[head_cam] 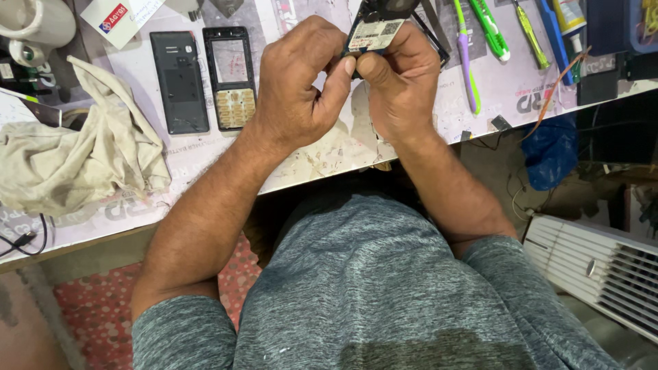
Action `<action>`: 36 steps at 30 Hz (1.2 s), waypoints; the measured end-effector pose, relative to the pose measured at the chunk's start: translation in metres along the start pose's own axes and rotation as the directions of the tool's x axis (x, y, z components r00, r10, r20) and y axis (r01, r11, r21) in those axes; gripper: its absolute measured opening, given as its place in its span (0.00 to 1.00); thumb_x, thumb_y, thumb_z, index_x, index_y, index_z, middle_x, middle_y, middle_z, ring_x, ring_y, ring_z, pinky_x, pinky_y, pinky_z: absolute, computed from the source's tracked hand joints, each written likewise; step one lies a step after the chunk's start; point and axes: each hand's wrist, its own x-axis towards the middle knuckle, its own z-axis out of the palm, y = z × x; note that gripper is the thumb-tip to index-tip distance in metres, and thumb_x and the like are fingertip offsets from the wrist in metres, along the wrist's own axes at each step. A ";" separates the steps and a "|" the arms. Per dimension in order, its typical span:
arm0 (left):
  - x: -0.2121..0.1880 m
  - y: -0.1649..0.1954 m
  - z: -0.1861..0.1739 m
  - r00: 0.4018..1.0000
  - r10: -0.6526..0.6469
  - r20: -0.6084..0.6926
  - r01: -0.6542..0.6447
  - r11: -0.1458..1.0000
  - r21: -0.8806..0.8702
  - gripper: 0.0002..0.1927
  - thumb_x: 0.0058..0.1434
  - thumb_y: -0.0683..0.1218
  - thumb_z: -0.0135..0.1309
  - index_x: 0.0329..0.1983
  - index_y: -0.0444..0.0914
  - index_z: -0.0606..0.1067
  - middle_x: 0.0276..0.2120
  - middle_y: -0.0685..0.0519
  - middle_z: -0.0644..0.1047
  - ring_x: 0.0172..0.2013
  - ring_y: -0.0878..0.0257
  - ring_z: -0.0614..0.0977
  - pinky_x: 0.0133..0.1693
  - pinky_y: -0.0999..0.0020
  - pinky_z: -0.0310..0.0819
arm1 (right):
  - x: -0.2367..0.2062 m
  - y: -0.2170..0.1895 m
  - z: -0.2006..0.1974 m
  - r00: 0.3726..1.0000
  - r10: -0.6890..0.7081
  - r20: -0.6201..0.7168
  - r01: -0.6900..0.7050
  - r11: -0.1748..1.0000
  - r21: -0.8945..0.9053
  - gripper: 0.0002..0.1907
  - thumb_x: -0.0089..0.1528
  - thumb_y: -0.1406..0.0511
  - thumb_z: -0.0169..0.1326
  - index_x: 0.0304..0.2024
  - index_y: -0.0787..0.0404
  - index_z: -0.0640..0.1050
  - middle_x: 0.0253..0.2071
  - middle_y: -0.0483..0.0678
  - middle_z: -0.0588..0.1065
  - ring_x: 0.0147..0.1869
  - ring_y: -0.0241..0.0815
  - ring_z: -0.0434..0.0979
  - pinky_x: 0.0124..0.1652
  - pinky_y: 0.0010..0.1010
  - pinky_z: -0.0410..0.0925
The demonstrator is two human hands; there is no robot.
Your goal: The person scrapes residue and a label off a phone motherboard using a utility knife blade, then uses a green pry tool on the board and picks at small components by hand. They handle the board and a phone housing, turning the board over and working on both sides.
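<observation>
Both my hands grip a small dark phone body (375,27) with a white label on its back, held above the workbench (329,147). My left hand (298,85) pinches its lower left edge with thumb and fingers. My right hand (401,82) holds its lower right side, thumb pressed against the bottom edge. To the left on the bench lie a black back cover (179,82) and a phone front frame with keypad (231,77), side by side.
A crumpled beige cloth (75,151) lies at the left. A purple toothbrush (467,55), green tools (490,27) and a blue tool (552,34) sit at the right. A white mug (34,24) stands far left. A white fan grille (596,267) is lower right.
</observation>
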 end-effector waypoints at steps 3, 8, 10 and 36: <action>0.001 0.001 -0.001 1.000 -0.022 0.007 0.022 0.999 -0.048 0.03 0.71 0.38 0.55 0.44 0.33 0.74 0.34 0.50 0.74 0.32 0.63 0.78 0.30 0.70 0.72 | -0.001 0.000 0.001 1.000 -0.031 -0.006 0.031 0.999 -0.012 0.12 0.66 0.69 0.66 0.48 0.64 0.77 0.43 0.47 0.81 0.45 0.34 0.80 0.49 0.26 0.73; 0.000 0.000 -0.002 0.998 -0.068 -0.012 0.067 0.992 -0.111 0.05 0.72 0.40 0.57 0.41 0.33 0.75 0.32 0.50 0.73 0.31 0.60 0.76 0.32 0.67 0.69 | -0.001 0.002 0.002 0.998 -0.056 0.018 0.057 0.996 -0.062 0.13 0.67 0.68 0.66 0.50 0.65 0.77 0.44 0.48 0.81 0.47 0.35 0.80 0.51 0.27 0.73; -0.001 0.000 -0.003 0.996 -0.092 -0.012 0.090 0.988 -0.123 0.06 0.73 0.40 0.57 0.41 0.31 0.75 0.32 0.48 0.74 0.31 0.60 0.76 0.34 0.66 0.67 | -0.001 0.004 0.002 0.998 -0.044 0.039 0.046 0.997 -0.056 0.13 0.67 0.68 0.65 0.51 0.65 0.77 0.45 0.48 0.81 0.48 0.36 0.80 0.53 0.29 0.74; -0.049 0.142 0.022 0.465 0.531 0.708 0.684 0.292 -0.668 0.27 0.59 0.44 0.60 0.62 0.33 0.70 0.52 0.46 0.78 0.50 0.57 0.81 0.54 0.62 0.73 | -0.016 0.024 -0.001 0.994 0.110 0.000 -0.087 0.790 -0.607 0.06 0.62 0.68 0.60 0.37 0.64 0.76 0.26 0.39 0.70 0.31 0.26 0.65 0.31 0.25 0.61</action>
